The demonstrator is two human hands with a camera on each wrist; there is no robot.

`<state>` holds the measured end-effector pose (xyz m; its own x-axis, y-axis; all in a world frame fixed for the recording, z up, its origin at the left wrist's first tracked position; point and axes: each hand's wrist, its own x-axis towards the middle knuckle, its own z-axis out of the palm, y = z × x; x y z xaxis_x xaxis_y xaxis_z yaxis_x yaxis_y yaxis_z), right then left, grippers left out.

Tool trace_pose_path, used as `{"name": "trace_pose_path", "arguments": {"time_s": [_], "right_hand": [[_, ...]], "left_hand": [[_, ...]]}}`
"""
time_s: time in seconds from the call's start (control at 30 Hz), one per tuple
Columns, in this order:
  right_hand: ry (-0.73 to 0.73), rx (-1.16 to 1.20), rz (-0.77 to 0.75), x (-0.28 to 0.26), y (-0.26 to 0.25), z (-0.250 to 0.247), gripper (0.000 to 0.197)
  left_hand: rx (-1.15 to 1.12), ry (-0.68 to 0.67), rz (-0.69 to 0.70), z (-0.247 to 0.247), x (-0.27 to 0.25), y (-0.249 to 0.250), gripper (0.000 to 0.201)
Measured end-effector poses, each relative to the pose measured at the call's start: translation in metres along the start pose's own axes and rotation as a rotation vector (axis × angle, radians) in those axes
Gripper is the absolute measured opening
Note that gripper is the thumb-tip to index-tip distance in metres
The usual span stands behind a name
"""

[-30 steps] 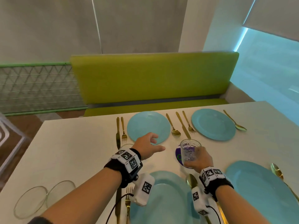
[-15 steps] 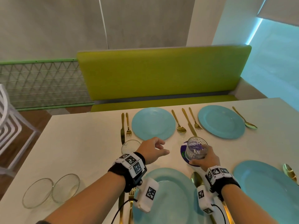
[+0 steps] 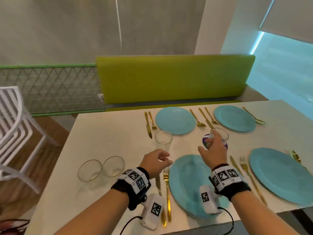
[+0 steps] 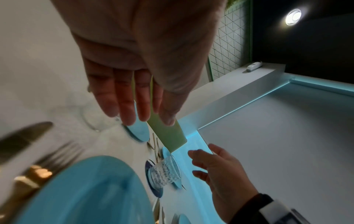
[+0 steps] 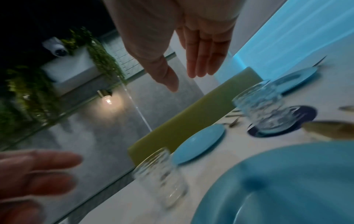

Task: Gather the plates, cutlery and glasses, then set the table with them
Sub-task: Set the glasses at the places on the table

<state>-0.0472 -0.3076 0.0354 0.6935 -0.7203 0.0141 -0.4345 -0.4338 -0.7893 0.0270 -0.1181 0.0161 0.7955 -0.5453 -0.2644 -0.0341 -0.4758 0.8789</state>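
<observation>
A textured glass (image 3: 220, 134) stands on a purple coaster (image 3: 205, 141) between the plates, also seen as the glass (image 4: 165, 172) in the left wrist view. My right hand (image 3: 205, 145) hovers just in front of it, fingers straight, apart from the glass and holding nothing. My left hand (image 3: 166, 158) hangs with loosely curled fingers above the table, near a second upright glass (image 3: 163, 139). Two more glasses (image 3: 101, 167) stand at the left. Several blue plates with gold cutlery are laid out; the near plate (image 3: 186, 175) lies under my wrists.
A green bench (image 3: 172, 77) runs behind the table (image 3: 110, 133). A white slatted chair (image 3: 11, 129) stands at the left. Gold fork and knife (image 3: 166, 184) lie left of the near plate. The table's front edge is right below my forearms.
My right hand set the glass on the coaster and let go, drawing back a little. My left hand pulled back toward me. The view has swung left.
</observation>
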Motion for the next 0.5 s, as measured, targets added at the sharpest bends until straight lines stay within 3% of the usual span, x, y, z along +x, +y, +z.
{"name": "trace_pose_path", "arguments": {"time_s": [0.17,0.37,0.5], "right_hand": [[-0.245,-0.1,-0.066,-0.076,-0.026,0.075,0.06],[-0.506,-0.149,-0.024,-0.125,-0.039,0.15,0.066],[-0.599,-0.104,0.093,-0.137,-0.048,0.187,0.08]], "left_hand": [[-0.013,0.069,-0.03,-0.05,-0.057,-0.045,0.008],[0.195,-0.008,-0.231,-0.101,-0.097,-0.1,0.026],[0.321,0.092,-0.482,-0.129,-0.103,-0.139,0.044]]}}
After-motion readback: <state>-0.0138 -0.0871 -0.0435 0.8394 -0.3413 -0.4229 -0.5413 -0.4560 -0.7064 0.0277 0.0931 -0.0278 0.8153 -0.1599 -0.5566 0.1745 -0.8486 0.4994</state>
